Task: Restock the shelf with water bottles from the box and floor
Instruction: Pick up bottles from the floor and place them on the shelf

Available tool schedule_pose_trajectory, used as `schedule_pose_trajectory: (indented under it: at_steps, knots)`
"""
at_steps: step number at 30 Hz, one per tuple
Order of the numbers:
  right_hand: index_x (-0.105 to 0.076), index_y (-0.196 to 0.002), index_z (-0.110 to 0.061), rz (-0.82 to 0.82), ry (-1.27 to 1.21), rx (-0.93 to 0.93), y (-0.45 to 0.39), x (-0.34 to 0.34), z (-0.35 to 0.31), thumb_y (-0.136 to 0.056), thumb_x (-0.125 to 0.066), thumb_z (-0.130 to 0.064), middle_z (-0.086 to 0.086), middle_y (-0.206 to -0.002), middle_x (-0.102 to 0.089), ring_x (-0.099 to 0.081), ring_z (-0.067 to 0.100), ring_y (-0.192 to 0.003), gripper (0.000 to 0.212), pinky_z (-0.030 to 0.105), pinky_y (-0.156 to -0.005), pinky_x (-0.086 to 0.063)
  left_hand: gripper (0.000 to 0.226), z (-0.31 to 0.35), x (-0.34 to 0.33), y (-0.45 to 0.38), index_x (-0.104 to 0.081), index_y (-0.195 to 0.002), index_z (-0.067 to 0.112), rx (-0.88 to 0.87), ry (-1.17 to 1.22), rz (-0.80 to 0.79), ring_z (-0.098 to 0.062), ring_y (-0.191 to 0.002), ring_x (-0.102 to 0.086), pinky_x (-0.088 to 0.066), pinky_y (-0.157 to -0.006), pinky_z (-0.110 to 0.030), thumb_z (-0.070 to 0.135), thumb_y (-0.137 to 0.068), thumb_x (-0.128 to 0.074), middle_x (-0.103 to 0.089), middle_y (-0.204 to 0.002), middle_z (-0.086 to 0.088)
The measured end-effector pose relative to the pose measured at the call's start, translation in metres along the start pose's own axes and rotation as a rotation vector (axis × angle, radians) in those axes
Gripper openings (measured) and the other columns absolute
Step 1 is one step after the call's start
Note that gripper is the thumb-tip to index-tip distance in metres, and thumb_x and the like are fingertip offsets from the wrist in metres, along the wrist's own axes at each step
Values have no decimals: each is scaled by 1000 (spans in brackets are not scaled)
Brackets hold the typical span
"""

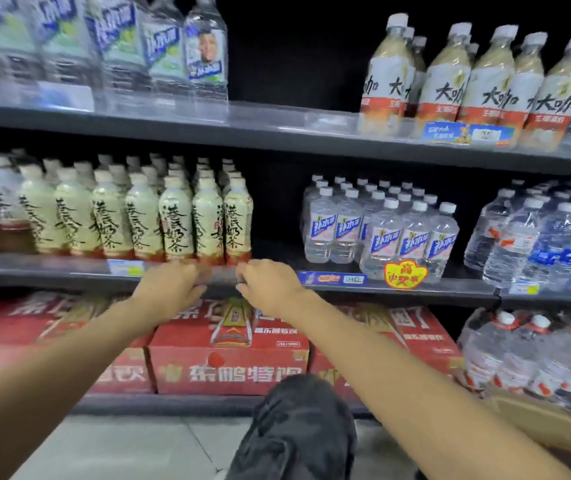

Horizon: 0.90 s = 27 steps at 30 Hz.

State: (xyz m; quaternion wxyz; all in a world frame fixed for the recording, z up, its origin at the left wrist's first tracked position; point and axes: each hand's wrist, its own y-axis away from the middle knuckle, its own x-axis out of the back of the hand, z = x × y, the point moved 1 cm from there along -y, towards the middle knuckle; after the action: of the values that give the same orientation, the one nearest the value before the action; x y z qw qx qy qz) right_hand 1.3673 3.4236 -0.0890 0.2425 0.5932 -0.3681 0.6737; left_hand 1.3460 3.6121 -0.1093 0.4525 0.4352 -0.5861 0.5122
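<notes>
Both my arms reach to the front edge of the middle shelf (pixel 450 289). My left hand (pixel 169 285) and my right hand (pixel 270 285) each grip an end of a clear plastic strip (pixel 220 275) on that edge, just below the milk tea bottles (pixel 176 223). Neither hand holds a bottle. Clear water bottles with blue labels (pixel 381 230) stand in rows on the same shelf, to the right of my right hand. Between them and the milk tea is a dark bare stretch of shelf. The corner of an open cardboard box (pixel 536 427) shows at the lower right.
The upper shelf carries blurred water bottles (pixel 159 53) at left and coffee drink bottles (pixel 484 88) at right, with a gap between them. Red drink cartons (pixel 228 362) fill the bottom shelf, with large water bottles (pixel 519 351) beside them. My knee (pixel 297 427) is below, over grey floor.
</notes>
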Motion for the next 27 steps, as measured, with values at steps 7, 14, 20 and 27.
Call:
schedule_pose_trajectory:
  at_steps: [7,14,20,27]
  knots:
    - [-63,-110,-12,-144,-84,119,-14,-59,-98,-97,-47,-23,13,-112,-67,-64,32,-103,24,38,-78,-50,29,-69,-50,89,-56,-121,34,212,39,-107,-26,-109,-61,-50,-84,-36,37,-92,-48,-61,-124,2]
    - [-61,-112,-9,-403,-169,225,9,-159,-186,-97,-46,-18,16,-111,-64,-61,34,-96,23,36,-74,-45,22,-114,-136,194,-61,-110,25,362,164,-187,-27,-101,-63,-53,-81,-37,30,-90,-54,-66,-114,0]
    - [-60,-105,-13,-601,-211,244,45,-237,-240,-93,-43,-17,10,-105,-66,-61,32,-90,21,34,-67,-45,24,-122,-213,282,-58,-115,31,489,243,-300,-19,-106,-61,-47,-78,-30,34,-92,-54,-64,-113,10]
    - [-59,-111,-14,-826,-213,269,91,-299,-276,-93,-46,-18,11,-115,-63,-61,33,-100,23,34,-74,-43,26,-95,-289,377,-58,-117,29,692,381,-421,-18,-100,-62,-51,-76,-29,35,-92,-56,-64,-112,7]
